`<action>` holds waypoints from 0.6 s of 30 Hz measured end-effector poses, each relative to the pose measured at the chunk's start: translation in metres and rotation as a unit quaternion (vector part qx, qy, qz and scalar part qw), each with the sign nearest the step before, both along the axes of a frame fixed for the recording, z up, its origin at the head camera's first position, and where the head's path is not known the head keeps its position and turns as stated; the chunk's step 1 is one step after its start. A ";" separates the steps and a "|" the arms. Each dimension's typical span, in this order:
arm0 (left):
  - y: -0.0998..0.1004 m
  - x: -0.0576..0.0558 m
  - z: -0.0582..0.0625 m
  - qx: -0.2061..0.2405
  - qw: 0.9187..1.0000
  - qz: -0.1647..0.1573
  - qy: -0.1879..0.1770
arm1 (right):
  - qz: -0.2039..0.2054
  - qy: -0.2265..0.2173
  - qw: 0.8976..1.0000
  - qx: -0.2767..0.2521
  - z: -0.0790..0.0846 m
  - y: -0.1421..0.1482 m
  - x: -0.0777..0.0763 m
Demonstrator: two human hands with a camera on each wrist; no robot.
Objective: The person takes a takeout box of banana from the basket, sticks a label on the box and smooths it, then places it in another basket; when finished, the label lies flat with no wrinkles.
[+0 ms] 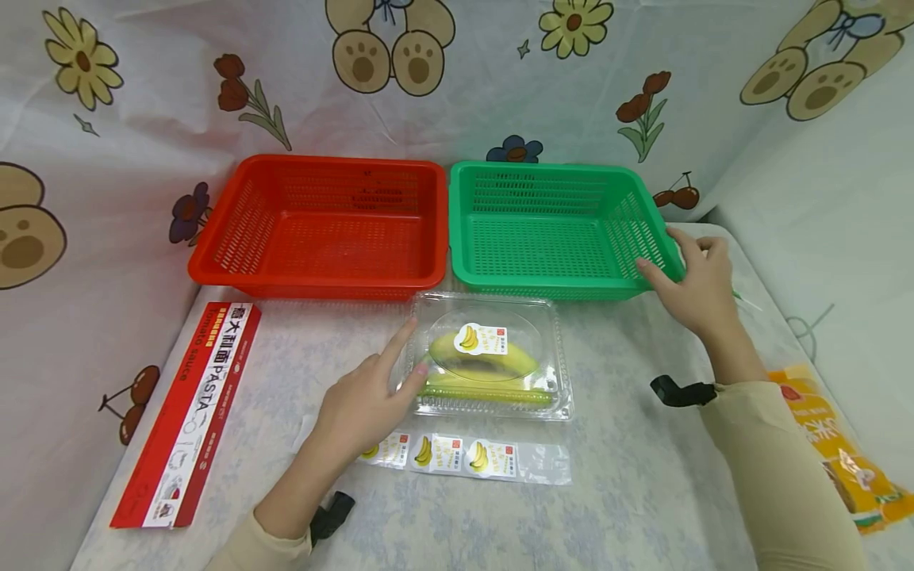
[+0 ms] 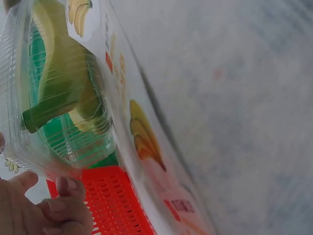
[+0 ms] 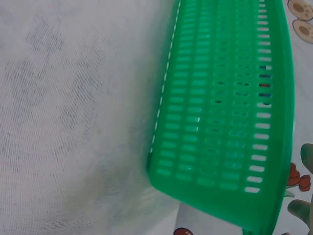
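A clear plastic clamshell box (image 1: 493, 309) with bananas (image 1: 485, 366) inside lies in front of the two baskets, a banana sticker (image 1: 493, 339) on its lid. My left hand (image 1: 364, 404) is at the box's left side, index finger and thumb spread apart with their tips right at its edge. In the left wrist view its fingertips show just below the box's end. At the green basket's (image 1: 557, 289) right front corner is my right hand (image 1: 700, 285), its thumb over the front rim and its index finger by the right rim. The right wrist view shows two fingertips beyond that rim.
A strip of banana stickers (image 1: 464, 457) lies just in front of the box. The red basket (image 1: 321, 277) stands beside the green one. A red pasta box (image 1: 187, 416) lies at left, a yellow food packet (image 1: 828, 444) at the right edge.
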State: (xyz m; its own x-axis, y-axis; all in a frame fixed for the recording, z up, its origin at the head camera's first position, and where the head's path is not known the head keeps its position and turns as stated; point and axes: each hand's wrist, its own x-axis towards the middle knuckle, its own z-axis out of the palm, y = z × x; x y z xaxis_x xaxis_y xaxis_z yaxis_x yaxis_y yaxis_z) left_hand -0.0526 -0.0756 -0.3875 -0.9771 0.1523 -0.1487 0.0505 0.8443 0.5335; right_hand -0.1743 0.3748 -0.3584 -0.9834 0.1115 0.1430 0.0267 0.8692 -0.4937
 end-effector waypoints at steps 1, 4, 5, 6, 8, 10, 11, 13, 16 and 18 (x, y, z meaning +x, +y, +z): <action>0.000 0.000 -0.001 0.010 1.000 -0.002 -0.004 | -0.004 -0.006 1.000 0.000 -0.001 0.002 -0.002; 0.000 -0.001 -0.003 0.043 0.999 -0.006 -0.024 | -0.013 -0.029 0.999 -0.001 -0.005 0.008 -0.007; 0.000 -0.002 -0.004 0.054 0.998 -0.007 -0.034 | -0.014 -0.038 0.999 -0.001 -0.006 0.010 -0.009; 0.000 -0.002 -0.004 0.065 0.997 -0.007 -0.044 | -0.015 -0.047 0.999 -0.003 -0.008 0.011 -0.010; 0.000 -0.004 -0.005 0.091 0.994 -0.009 -0.064 | -0.013 -0.063 0.998 -0.010 -0.010 0.014 -0.012; 0.000 -0.005 -0.007 0.118 0.989 -0.013 -0.086 | -0.010 -0.075 0.997 -0.023 -0.013 0.015 -0.013; -0.001 -0.005 -0.007 0.132 0.987 -0.015 -0.096 | -0.009 -0.080 0.996 -0.029 -0.014 0.015 -0.014; -0.001 -0.006 -0.009 0.153 0.982 -0.021 -0.108 | -0.008 -0.087 0.995 -0.043 -0.016 0.016 -0.015; -0.002 -0.006 -0.011 0.177 0.976 -0.028 -0.119 | -0.011 -0.098 0.994 -0.055 -0.017 0.017 -0.017; -0.002 -0.006 -0.013 0.188 0.974 -0.032 -0.118 | -0.012 -0.107 0.992 -0.061 -0.018 0.018 -0.018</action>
State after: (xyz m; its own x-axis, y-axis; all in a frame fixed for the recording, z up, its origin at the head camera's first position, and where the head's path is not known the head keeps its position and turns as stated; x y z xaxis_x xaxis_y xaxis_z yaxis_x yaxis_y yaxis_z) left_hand -0.0588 -0.0774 -0.4001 -0.9091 0.2982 -0.2909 -0.0663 0.5859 0.8076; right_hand -0.1920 0.3929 -0.3767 -0.9865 0.1394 -0.0855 0.1631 0.8014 -0.5754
